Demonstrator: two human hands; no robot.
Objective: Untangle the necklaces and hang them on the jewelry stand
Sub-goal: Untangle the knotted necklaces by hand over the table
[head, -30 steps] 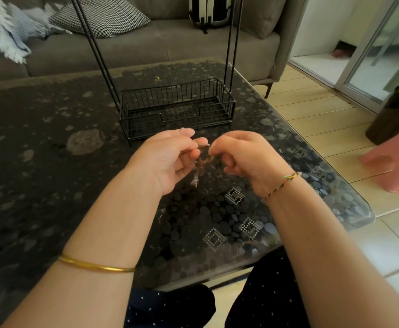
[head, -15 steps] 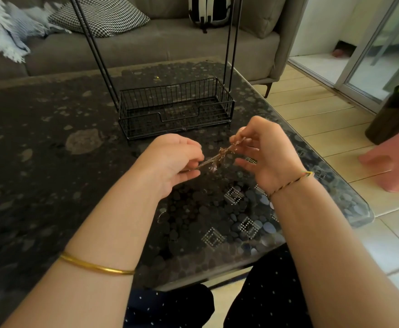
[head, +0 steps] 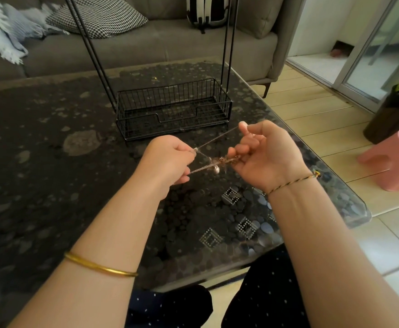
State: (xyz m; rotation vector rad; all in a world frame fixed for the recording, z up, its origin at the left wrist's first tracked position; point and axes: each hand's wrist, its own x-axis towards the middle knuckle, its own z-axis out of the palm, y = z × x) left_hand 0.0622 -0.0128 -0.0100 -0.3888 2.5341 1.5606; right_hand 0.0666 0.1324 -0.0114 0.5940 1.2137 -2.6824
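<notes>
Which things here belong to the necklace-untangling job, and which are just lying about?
Job: tangled necklaces, pinched by the left hand and right hand; black wire jewelry stand.
Lying about: checked cushion, fringed blanket, sofa, pink stool.

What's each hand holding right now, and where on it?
Both hold the tangled necklaces: the left hand grips the chain strands at one end, the right hand pinches them beside the knot, with one strand up at a raised fingertip.
</notes>
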